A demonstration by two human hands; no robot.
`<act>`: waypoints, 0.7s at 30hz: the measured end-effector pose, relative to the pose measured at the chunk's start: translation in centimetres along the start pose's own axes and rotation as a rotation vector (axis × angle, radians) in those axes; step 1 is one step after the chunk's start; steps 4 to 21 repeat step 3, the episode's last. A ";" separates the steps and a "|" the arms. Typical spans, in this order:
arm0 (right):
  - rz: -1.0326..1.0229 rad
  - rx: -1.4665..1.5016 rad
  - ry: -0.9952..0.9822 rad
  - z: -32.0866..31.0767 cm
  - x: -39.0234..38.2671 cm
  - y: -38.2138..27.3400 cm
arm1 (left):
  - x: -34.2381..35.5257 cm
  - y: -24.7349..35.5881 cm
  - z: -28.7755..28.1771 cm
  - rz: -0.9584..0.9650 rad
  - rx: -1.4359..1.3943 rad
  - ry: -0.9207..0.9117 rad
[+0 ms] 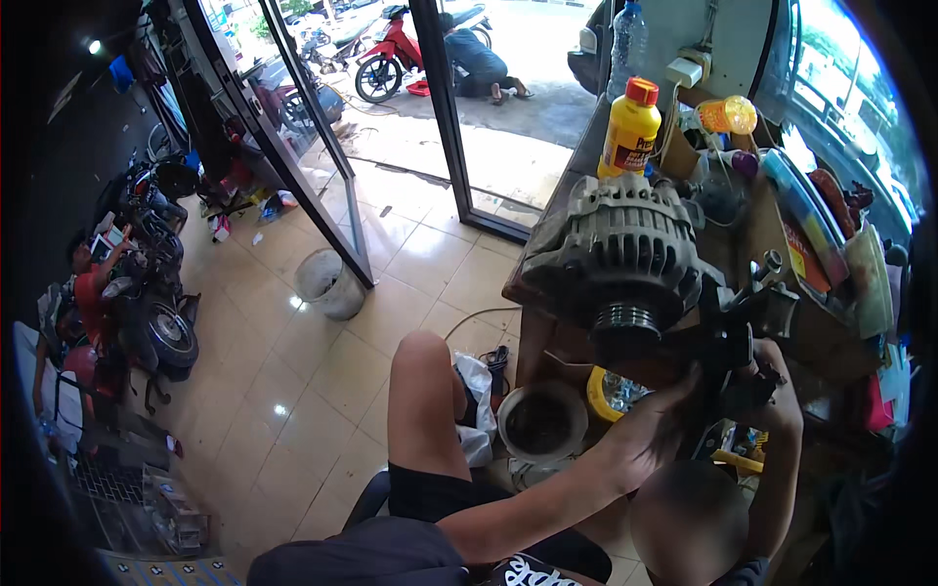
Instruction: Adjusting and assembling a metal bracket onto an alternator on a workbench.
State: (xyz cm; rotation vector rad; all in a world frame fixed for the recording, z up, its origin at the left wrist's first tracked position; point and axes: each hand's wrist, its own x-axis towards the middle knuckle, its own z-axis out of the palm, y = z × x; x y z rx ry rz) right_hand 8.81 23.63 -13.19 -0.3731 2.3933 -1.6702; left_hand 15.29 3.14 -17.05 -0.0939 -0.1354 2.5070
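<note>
A grey metal alternator (635, 230) with a ribbed housing rests on the bench in front of me, its grooved pulley (625, 320) facing me. Just to the near right of it is a dark metal assembly (728, 344), mostly in shadow. Up against this assembly, my left hand (692, 391) reaches in from below, fingers curled and partly lost in the dark. My right hand (769, 376) is closed beside it on the right, with a small dark part (767, 389) at its fingers. What exactly either hand grips cannot be made out.
Behind the alternator stands a yellow bottle with a red cap (630, 132). Cluttered boxes (796, 254) line the right side. Below the bench are a round basin (542, 422) and a yellow container (604, 394). A grey bucket (332, 283) stands by the glass door; motorcycles (161, 293) are left.
</note>
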 end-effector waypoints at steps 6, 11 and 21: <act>-0.060 -0.025 -0.089 -0.5 0.3 0.5 | 0.5 0.1 -1.0 -0.041 -0.084 -0.034; -0.060 -0.025 -0.089 -0.5 0.3 0.5 | 0.5 0.1 -1.0 -0.041 -0.084 -0.034; -0.060 -0.025 -0.089 -0.5 0.3 0.5 | 0.5 0.1 -1.0 -0.041 -0.084 -0.034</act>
